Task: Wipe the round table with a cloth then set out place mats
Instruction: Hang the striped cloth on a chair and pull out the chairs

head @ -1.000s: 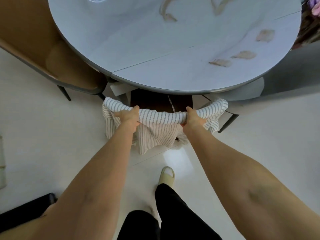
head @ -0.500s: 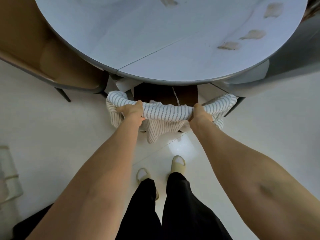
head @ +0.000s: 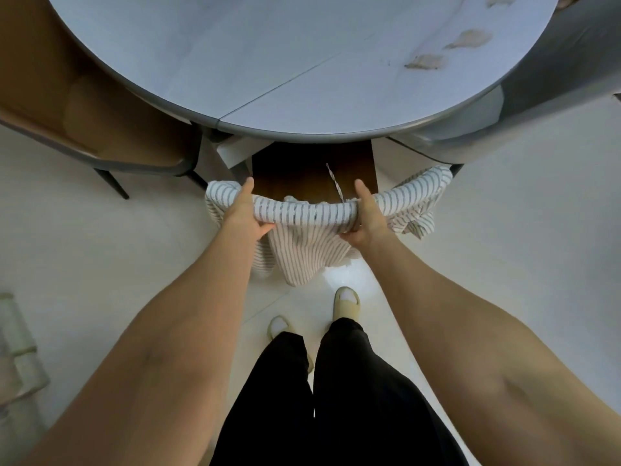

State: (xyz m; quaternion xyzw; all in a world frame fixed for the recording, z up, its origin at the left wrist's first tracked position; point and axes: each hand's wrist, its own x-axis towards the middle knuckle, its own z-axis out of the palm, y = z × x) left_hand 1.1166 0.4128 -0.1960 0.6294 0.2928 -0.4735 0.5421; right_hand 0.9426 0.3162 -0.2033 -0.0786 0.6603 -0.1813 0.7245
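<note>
A round pale grey table [head: 302, 55] fills the top of the head view, with brownish smears [head: 467, 40] near its right edge. In front of it a white cloth with dark stripes [head: 302, 213] hangs over the curved back of a chair that is pushed under the table. My left hand [head: 243, 213] grips the cloth-covered chair back on the left. My right hand [head: 368, 218] grips it on the right. The cloth's ends droop on both sides and its middle hangs toward the floor.
A brown chair [head: 100, 129] with dark legs stands at the left of the table. A grey chair [head: 554, 62] stands at the right. My legs in black trousers and my pale slippers [head: 346, 302] are on the glossy white floor. A pale object [head: 16, 348] lies at the left edge.
Both hands have stayed on the cloth-covered chair back. The chair back has come out farther from under the table edge, and I have stepped back with both feet now side by side.
</note>
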